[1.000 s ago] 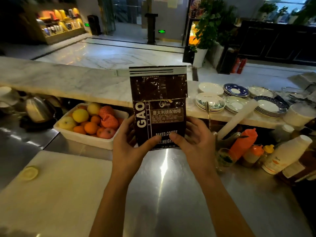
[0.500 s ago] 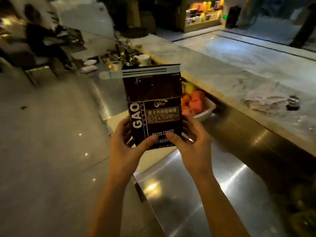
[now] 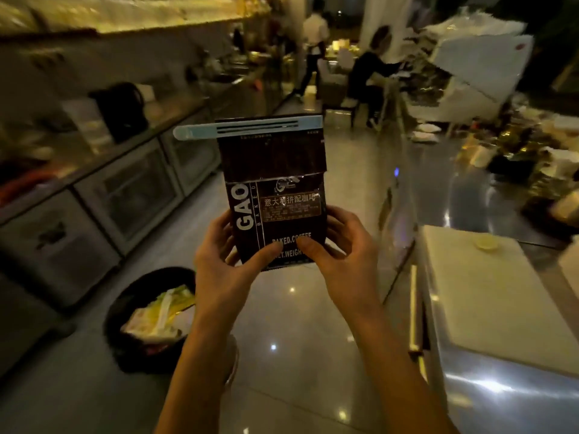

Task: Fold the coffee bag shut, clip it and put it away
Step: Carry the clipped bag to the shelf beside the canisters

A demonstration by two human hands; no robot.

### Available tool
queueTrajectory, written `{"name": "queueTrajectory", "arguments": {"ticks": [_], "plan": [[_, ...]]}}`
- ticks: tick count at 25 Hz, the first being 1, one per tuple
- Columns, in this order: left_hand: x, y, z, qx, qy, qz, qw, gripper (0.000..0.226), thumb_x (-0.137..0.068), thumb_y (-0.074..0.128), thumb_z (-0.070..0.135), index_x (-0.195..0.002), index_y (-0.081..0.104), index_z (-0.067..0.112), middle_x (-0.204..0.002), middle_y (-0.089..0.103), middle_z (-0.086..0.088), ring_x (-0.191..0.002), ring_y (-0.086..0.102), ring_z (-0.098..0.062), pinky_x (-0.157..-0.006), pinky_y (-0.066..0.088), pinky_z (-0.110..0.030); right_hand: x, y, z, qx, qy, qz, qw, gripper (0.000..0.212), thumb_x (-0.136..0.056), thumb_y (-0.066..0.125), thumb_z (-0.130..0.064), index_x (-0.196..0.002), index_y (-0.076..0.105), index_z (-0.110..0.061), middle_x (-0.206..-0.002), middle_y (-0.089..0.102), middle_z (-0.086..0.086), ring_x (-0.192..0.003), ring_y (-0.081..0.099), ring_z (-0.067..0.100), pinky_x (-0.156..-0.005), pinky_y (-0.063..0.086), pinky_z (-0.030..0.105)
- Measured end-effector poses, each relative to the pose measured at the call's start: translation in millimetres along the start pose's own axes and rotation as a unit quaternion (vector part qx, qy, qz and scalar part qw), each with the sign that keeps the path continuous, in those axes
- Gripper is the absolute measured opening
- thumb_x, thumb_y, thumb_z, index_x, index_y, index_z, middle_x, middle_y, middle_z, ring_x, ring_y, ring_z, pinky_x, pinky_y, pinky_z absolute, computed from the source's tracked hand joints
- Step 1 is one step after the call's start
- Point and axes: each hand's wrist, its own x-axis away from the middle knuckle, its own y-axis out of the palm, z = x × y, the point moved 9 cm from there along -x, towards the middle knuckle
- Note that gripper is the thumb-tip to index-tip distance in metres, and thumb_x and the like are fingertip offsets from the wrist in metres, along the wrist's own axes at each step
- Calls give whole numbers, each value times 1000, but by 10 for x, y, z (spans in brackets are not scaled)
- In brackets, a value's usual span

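Note:
I hold a dark brown coffee bag [image 3: 277, 189] upright in front of me, over the shiny floor. Its top is folded down, and a long pale blue clip [image 3: 247, 129] is clamped across the fold, sticking out to the left. My left hand [image 3: 224, 261] grips the bag's lower left side with the thumb on the front. On the lower right side my right hand [image 3: 341, 249] holds it the same way, and the two thumbs nearly meet.
A black bin [image 3: 150, 321] with rubbish stands on the floor at lower left. Steel cabinets [image 3: 103, 195] with a counter run along the left. A steel counter with a white cutting board [image 3: 488, 292] is at right. Two people [image 3: 369, 76] are far ahead.
My view has swung left, away from the counter with the fruit tub, and now faces the aisle between the counters. The bag stays held in both hands the same way.

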Motion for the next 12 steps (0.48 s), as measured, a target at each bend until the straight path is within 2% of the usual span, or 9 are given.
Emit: {"name": "queueTrajectory", "arguments": {"ticks": [4,8,12], "plan": [[122,-1778,-34,-43,5,139,989,81,-62,81,33,-135,49,17,-127,65,1,-119,62,-13,-100,53,-41,218,1756,-94,-31,-8,-135,990,49,-79,76,-16,-122,56,-24,-118,67,-8,-111,63,4,-89,56,25],[468,-3305,-103,-71,-4,264,962,77,-64,82,33,-132,52,17,-126,66,1,-118,63,-15,-100,52,-45,657,3335,-228,-65,-25,-264,962,49,-79,76,-12,-122,55,-25,-115,65,-12,-112,62,2,-85,54,16],[804,-4315,-163,-104,-18,358,928,73,-66,80,35,-132,53,21,-124,67,7,-116,64,-10,-99,53,-44,1076,4457,-288,-80,-35,-359,929,50,-80,75,-19,-123,52,-30,-118,63,-14,-114,60,1,-92,54,25]]}}
